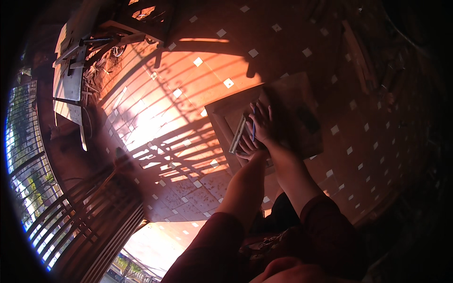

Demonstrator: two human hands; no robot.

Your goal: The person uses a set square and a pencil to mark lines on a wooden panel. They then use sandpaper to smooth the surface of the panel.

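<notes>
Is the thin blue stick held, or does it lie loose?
Held, it appears: the blue stick projects from the right hand.

matt brown panel (293, 89), looks like smooth wood, hard flat ruler (239, 135), metal or plastic unclear, matt dark red cloth sleeve (325, 214), smooth tiled floor (207, 92), glossy where sunlit, matt wooden-looking boards (68, 85)

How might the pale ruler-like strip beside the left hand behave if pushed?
The strip looks straight along its length, so it is probably fairly stiff. It seems narrow and slim, suggesting it is light. Its flat look on the brown panel suggests it would slide rather than roll.
</notes>
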